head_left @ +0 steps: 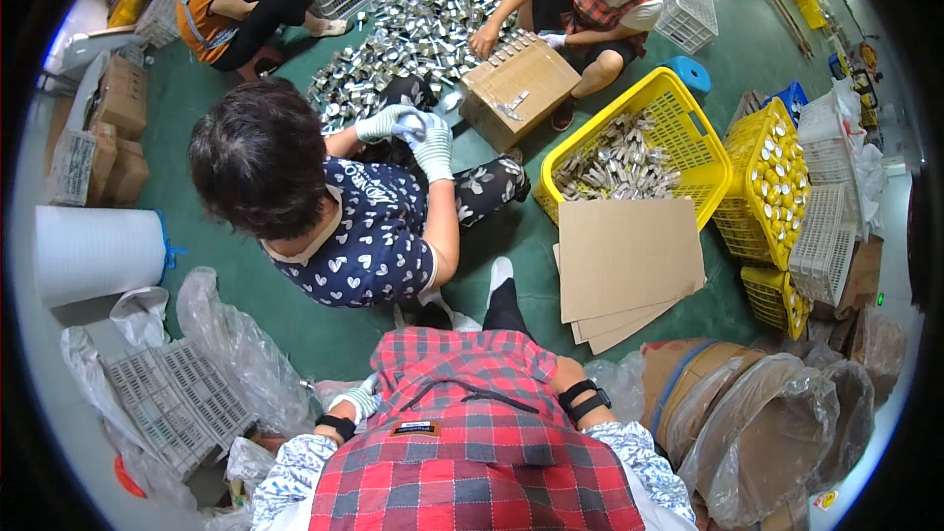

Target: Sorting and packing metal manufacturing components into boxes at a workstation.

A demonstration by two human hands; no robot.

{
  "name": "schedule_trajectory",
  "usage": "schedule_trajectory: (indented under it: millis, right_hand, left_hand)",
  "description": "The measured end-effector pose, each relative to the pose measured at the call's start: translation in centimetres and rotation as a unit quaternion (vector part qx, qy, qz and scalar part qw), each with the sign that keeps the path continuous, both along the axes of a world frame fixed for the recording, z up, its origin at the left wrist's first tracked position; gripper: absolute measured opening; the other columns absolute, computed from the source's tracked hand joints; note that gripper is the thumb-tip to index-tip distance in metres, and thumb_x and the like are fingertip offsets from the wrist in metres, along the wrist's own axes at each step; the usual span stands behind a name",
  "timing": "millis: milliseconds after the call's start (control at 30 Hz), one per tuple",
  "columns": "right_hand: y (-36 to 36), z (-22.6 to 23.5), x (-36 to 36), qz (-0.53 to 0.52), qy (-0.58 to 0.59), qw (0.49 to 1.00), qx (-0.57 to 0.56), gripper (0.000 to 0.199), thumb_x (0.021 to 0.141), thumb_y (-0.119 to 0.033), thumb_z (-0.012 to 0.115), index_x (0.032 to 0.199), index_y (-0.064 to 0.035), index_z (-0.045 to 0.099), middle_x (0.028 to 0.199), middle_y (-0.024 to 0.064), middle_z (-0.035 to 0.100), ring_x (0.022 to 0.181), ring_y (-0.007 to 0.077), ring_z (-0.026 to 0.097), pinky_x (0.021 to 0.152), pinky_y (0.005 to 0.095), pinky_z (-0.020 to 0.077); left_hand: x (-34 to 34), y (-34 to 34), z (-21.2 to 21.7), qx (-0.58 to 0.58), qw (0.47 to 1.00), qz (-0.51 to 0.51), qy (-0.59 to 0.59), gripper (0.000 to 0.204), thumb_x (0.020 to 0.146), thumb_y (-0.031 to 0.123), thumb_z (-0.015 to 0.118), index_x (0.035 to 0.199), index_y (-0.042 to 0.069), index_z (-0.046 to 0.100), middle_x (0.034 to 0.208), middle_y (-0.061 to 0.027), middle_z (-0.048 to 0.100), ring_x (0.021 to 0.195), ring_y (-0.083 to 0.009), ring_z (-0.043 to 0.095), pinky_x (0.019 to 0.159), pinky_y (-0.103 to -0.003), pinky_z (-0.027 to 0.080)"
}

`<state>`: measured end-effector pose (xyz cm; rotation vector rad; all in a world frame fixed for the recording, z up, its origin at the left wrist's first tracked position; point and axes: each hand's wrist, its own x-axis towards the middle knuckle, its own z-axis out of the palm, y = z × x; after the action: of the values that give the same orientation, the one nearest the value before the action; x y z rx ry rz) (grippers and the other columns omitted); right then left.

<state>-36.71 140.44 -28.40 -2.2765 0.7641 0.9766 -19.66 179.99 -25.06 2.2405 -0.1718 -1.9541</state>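
Note:
My left hand (358, 399), in a striped white glove, is low beside the left edge of my red and black checked apron (472, 442). Clear plastic sheeting (246, 354) lies close to it. The apron partly covers the fingers, so I cannot make out whether they hold anything. A dark band circles that wrist. My right forearm (580, 391), with a black strap around it, reaches to the apron's other side. The right hand itself is hidden behind the cloth.
Seated ahead, a person in gloves (329, 197) faces a heap of metal parts (413, 34). Another person works at a cardboard box (521, 88). Cardboard sheets (629, 261) lean on a yellow crate (708, 152). Plastic-lined cartons (767, 423) stand right; a grey crate (182, 393) lies left.

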Motion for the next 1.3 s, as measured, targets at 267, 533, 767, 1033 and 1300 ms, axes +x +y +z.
schedule_trajectory:
  millis: [267,533,767,1033,1300]
  right_hand:
    - [-3.3,2.4,1.6,0.063,0.014,0.995,0.075,0.032,0.077,-0.035,0.052,0.083,-0.0066,0.066,0.085,0.0218,0.063,0.084,0.0397,0.059,0.072,0.046,0.0475]
    - [-6.1,3.8,3.3,0.119,0.02,0.989,0.091,0.028,0.076,-0.029,0.053,0.087,-0.0071,0.066,0.091,0.0207,0.063,0.087,0.0379,0.059,0.074,0.0446,0.0479]
    - [-6.6,3.3,5.9,0.091,0.014,0.993,0.074,0.032,0.079,-0.03,0.048,0.084,-0.0044,0.066,0.09,0.0215,0.063,0.086,0.0381,0.06,0.073,0.0454,0.0479]
    - [-6.6,1.0,6.7,0.119,-0.01,0.992,0.042,0.027,0.075,-0.026,0.049,0.076,-0.0046,0.067,0.085,0.0202,0.064,0.081,0.0376,0.062,0.068,0.0471,0.0486]
    - [-7.7,-0.8,6.1,0.091,0.047,0.993,0.055,0.031,0.076,-0.03,0.05,0.088,-0.0064,0.066,0.094,0.0213,0.062,0.091,0.0398,0.059,0.074,0.0459,0.0482]
  left_hand:
    - [0.4,-2.9,1.6,-0.068,0.994,0.073,-0.035,0.042,0.082,0.013,0.054,0.123,0.005,0.048,0.109,-0.0147,0.061,0.097,-0.0231,0.058,0.083,-0.031,0.043]
    - [-0.9,-1.0,-1.3,-0.101,0.988,0.109,-0.03,0.041,0.082,0.009,0.051,0.122,0.004,0.049,0.112,-0.0143,0.06,0.101,-0.0237,0.057,0.086,-0.031,0.042]
    - [-0.1,-0.2,-3.2,-0.058,0.993,0.052,-0.089,0.04,0.081,0.011,0.051,0.12,0.005,0.051,0.111,-0.0141,0.06,0.102,-0.0256,0.057,0.085,-0.032,0.043]
    - [0.8,3.4,-5.1,-0.319,0.92,-0.094,-0.208,0.036,0.082,0.02,0.052,0.115,0.006,0.054,0.109,-0.0162,0.06,0.099,-0.0306,0.058,0.083,-0.036,0.046]
    - [2.1,-3.8,-2.1,-0.027,0.998,0.049,-0.029,0.051,0.083,0.028,0.05,0.13,0.01,0.042,0.128,-0.0102,0.05,0.115,-0.0254,0.05,0.094,-0.034,0.04]
